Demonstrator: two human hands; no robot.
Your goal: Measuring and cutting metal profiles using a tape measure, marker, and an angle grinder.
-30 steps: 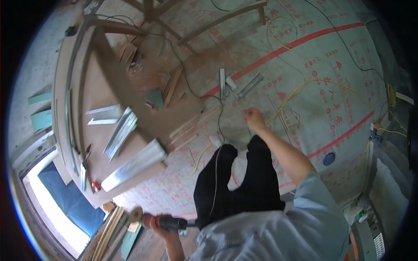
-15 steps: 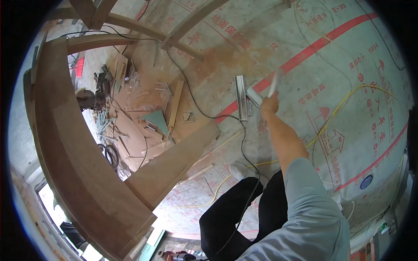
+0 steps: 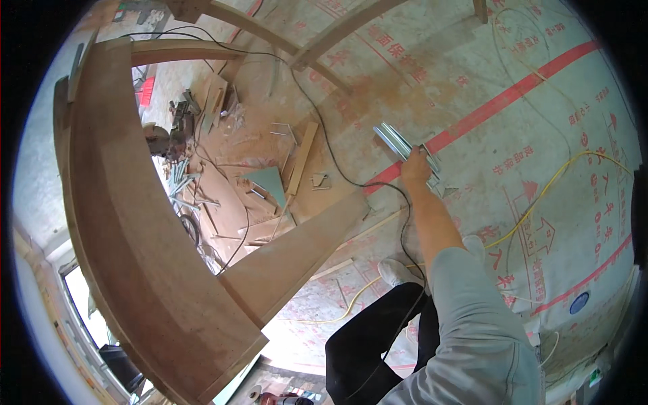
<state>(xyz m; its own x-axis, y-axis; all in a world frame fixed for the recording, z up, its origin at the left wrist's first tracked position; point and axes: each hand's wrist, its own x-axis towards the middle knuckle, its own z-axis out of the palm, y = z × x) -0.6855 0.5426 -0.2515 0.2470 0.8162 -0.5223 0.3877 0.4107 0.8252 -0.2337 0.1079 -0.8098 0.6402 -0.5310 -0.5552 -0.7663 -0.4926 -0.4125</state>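
My right hand (image 3: 416,169) reaches forward over the covered floor, its fingers closed on a bundle of narrow silver metal strips (image 3: 393,140). The strips lie side by side, and their far end sticks out beyond my fingers. More of the silvery pieces (image 3: 434,177) show just beside the hand, partly hidden by it; whether these are also held, I cannot tell. My left hand is out of the picture. At the lower edge, a dark and reddish tool (image 3: 280,399) is partly in view.
A curved wooden frame (image 3: 101,182) with a cross board (image 3: 297,253) stands on the left. Behind it lie wood offcuts (image 3: 302,158), a green triangular piece (image 3: 266,183) and loose rods (image 3: 181,179). A black cable (image 3: 317,111) and yellow cord (image 3: 520,219) cross the floor.
The hand has moved slightly back and gathered silver strips that lay on the floor; the pale strip seen upright in it no longer shows. The whole view has shifted a little.
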